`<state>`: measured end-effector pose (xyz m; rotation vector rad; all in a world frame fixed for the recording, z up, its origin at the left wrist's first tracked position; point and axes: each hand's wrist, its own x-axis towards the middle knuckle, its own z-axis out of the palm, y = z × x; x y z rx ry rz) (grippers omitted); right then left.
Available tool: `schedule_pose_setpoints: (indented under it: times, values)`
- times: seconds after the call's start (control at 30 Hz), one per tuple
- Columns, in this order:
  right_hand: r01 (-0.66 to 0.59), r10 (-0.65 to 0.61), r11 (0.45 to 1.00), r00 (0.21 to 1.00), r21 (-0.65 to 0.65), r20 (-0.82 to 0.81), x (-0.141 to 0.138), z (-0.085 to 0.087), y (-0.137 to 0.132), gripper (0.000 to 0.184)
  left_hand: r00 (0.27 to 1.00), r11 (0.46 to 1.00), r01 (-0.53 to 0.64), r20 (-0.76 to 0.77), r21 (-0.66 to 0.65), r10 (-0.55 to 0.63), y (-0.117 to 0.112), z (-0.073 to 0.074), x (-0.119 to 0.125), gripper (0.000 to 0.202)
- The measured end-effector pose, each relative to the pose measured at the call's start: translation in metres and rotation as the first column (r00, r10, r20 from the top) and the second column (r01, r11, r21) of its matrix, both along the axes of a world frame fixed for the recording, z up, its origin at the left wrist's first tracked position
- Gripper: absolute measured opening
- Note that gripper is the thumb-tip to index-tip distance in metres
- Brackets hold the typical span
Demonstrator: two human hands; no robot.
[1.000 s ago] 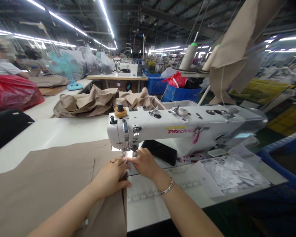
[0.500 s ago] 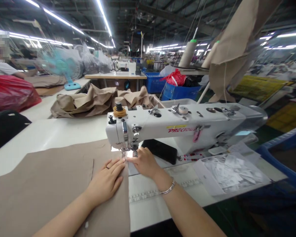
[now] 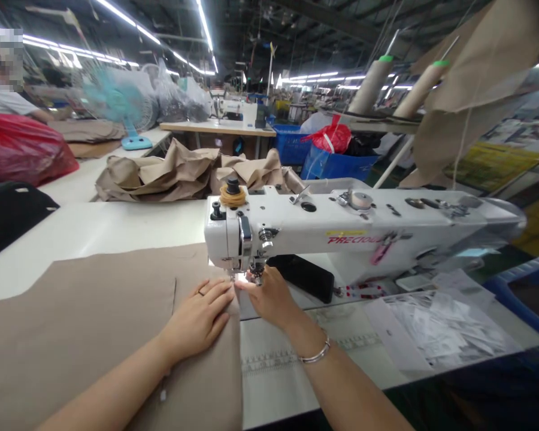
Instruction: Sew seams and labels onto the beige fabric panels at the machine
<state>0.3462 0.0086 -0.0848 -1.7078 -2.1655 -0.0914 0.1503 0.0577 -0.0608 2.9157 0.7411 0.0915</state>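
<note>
A large piece of tan fabric (image 3: 85,323) lies flat on the white sewing table (image 3: 94,230), its right edge running under the needle of a white sewing machine (image 3: 341,230). My left hand (image 3: 197,320) rests flat on the fabric with its fingers stretched toward the presser foot (image 3: 245,275); a ring is on one finger. My right hand (image 3: 269,296) sits just right of the needle, its fingers pressed together at the fabric's edge by the foot. A silver bracelet circles my right wrist.
A black phone (image 3: 303,276) lies under the machine arm. A plastic bag of white labels (image 3: 444,329) sits to the right. Crumpled tan fabric (image 3: 179,173) is heaped behind the machine. A red bag (image 3: 18,155) and a person's sleeve are at far left; thread cones stand at the back right.
My left hand went from curled over the fabric edge to lying flat with its fingers stretched. The view shifted slightly to the left. My right hand stays by the needle.
</note>
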Motion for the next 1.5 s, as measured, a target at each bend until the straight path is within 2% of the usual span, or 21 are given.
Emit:
schedule_pose_setpoints:
  times: [0.13,0.23,0.3,0.37,0.4,0.43,0.47,0.5,0.53,0.57,0.63,0.7,0.73,0.83,0.9,0.93,1.0,1.07,1.27,1.37,1.5]
  values:
    - [0.028,-0.027,0.999,0.999,-0.027,0.020,-0.001,0.000,0.003,0.031,1.000,1.000,0.016,-0.016,-0.017,-0.016,0.010,0.003,0.003,0.035]
    - [0.006,-0.007,0.997,1.000,-0.071,-0.014,-0.002,0.009,-0.005,0.034,0.999,0.999,0.023,-0.042,-0.038,-0.025,0.007,0.008,-0.001,0.035]
    - [-0.023,0.011,0.996,0.992,-0.087,-0.129,-0.005,0.020,-0.023,0.033,0.998,0.997,0.032,-0.052,-0.066,-0.036,-0.006,0.011,-0.010,0.033]
    - [-0.068,0.001,0.980,0.941,-0.186,-0.338,-0.011,0.033,-0.054,0.026,0.997,0.995,0.053,-0.043,-0.089,-0.057,-0.028,0.012,-0.024,0.030]
    - [-0.116,-0.034,0.948,0.888,-0.295,-0.459,-0.014,0.038,-0.073,0.022,0.998,0.995,0.056,-0.028,-0.087,-0.059,-0.041,0.011,-0.032,0.029]
    - [-0.186,-0.115,0.859,0.837,-0.476,-0.535,-0.019,0.041,-0.092,0.024,0.999,0.996,0.053,-0.006,-0.073,-0.054,-0.055,0.008,-0.040,0.027]
    - [-0.276,-0.213,0.718,0.787,-0.639,-0.579,-0.024,0.041,-0.111,0.024,0.999,0.998,0.048,0.026,-0.046,-0.047,-0.069,0.005,-0.048,0.025]
    - [-0.350,-0.304,0.606,0.728,-0.714,-0.615,-0.031,0.038,-0.127,0.020,0.998,0.999,0.034,0.059,-0.009,-0.033,-0.082,0.001,-0.056,0.024]
    - [-0.400,-0.366,0.562,0.664,-0.723,-0.652,-0.040,0.031,-0.140,0.016,0.996,0.999,0.018,0.088,0.037,-0.021,-0.094,-0.003,-0.063,0.022]
    - [-0.424,-0.412,0.591,0.573,-0.686,-0.709,-0.050,0.021,-0.150,0.015,0.994,0.996,0.007,0.112,0.087,-0.017,-0.104,-0.007,-0.068,0.019]
    - [-0.432,-0.455,0.703,0.337,-0.565,-0.824,-0.072,-0.003,-0.160,0.034,0.991,0.983,-0.006,0.132,0.186,-0.018,-0.121,-0.012,-0.076,0.013]
    - [-0.429,-0.521,0.747,0.098,-0.509,-0.848,-0.095,-0.024,-0.161,0.034,0.989,0.967,-0.023,0.144,0.254,-0.014,-0.134,-0.014,-0.080,0.014]
    - [-0.437,-0.553,0.746,0.014,-0.502,-0.833,-0.105,-0.031,-0.160,0.031,0.986,0.963,-0.034,0.167,0.269,-0.012,-0.140,-0.014,-0.080,0.023]
    - [-0.512,-0.609,0.739,-0.232,-0.437,-0.758,-0.125,-0.030,-0.163,0.025,0.966,0.960,-0.024,0.254,0.279,-0.049,-0.160,-0.017,-0.083,0.046]
    - [-0.539,-0.632,0.742,-0.365,-0.398,-0.683,-0.129,-0.020,-0.167,0.028,0.943,0.955,0.029,0.309,0.295,-0.124,-0.172,-0.020,-0.085,0.034]
    - [-0.541,-0.650,0.737,-0.399,-0.406,-0.647,-0.129,-0.014,-0.169,0.030,0.927,0.950,0.066,0.333,0.304,-0.171,-0.177,-0.021,-0.087,0.025]
    - [-0.535,-0.674,0.725,-0.422,-0.434,-0.606,-0.127,-0.007,-0.174,0.039,0.902,0.945,0.129,0.360,0.302,-0.238,-0.184,-0.022,-0.091,0.030]
    - [-0.547,-0.704,0.697,-0.397,-0.463,-0.589,-0.122,-0.006,-0.178,0.051,0.897,0.945,0.198,0.341,0.259,-0.281,-0.187,-0.020,-0.095,0.036]
    - [-0.614,-0.781,0.545,-0.125,-0.571,-0.612,-0.112,-0.013,-0.186,0.063,0.877,0.955,0.243,0.382,0.170,-0.291,-0.182,-0.010,-0.093,0.036]
    - [-0.634,-0.777,0.513,-0.057,-0.579,-0.626,-0.111,-0.012,-0.187,0.066,0.870,0.957,0.230,0.404,0.177,-0.283,-0.182,-0.008,-0.091,0.034]
    - [-0.626,-0.744,0.508,0.028,-0.592,-0.668,-0.113,-0.011,-0.188,0.068,0.854,0.960,0.229,0.441,0.159,-0.276,-0.182,-0.005,-0.088,0.030]
